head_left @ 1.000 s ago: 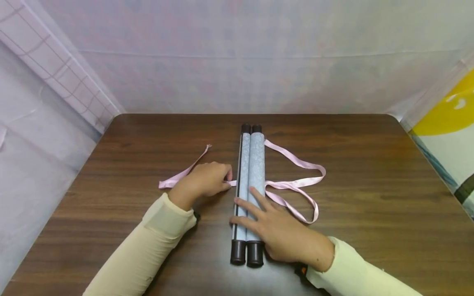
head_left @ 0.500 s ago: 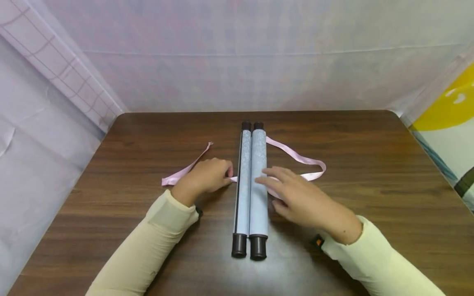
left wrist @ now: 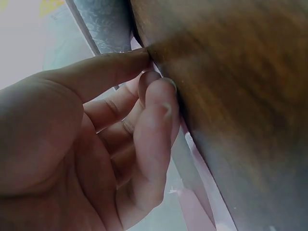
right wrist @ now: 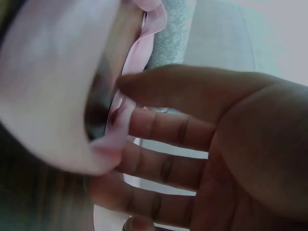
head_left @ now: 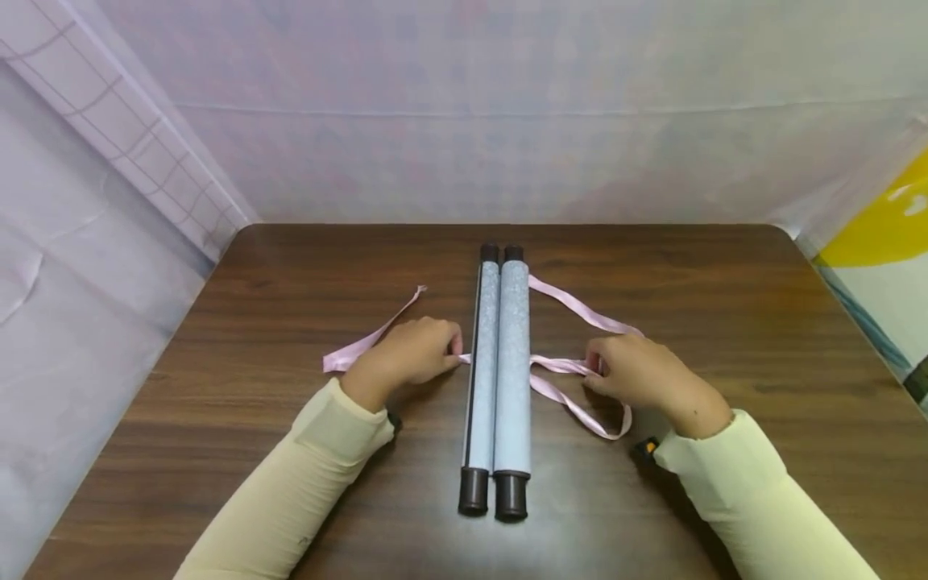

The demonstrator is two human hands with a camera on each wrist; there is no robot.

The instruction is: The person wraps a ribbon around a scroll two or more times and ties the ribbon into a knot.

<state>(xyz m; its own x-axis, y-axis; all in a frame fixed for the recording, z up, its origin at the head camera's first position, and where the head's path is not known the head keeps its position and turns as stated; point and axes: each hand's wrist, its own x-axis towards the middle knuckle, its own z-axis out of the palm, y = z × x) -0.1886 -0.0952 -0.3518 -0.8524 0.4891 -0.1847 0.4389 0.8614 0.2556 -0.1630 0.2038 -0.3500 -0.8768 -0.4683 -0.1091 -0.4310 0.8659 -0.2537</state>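
A scroll rolled up from both sides (head_left: 513, 370) lies lengthwise on the wooden table, its two light-blue patterned rolls side by side with dark end knobs. Pink ribbon (head_left: 565, 302) comes out on both sides of it. Left of the scroll, my left hand (head_left: 409, 354) pinches the ribbon between thumb and fingers, close to the roll's edge. To the right, my right hand (head_left: 634, 372) has its thumb and fingers on the ribbon where it leaves the roll toward a loop. In the right wrist view, pink ribbon (right wrist: 139, 55) runs to the fingertips, with a blurred loop nearer the camera.
The ribbon's loose left tail (head_left: 348, 354) lies folded beyond my left wrist. A brown wooden table (head_left: 217, 387) carries everything, with a pale cloth backdrop (head_left: 471, 113) behind its far edge and a yellow shape (head_left: 880, 221) off to the right.
My right hand has left the scroll's near part, moved up and to the right, and taken the ribbon there. My left hand keeps its pinch on the left side.
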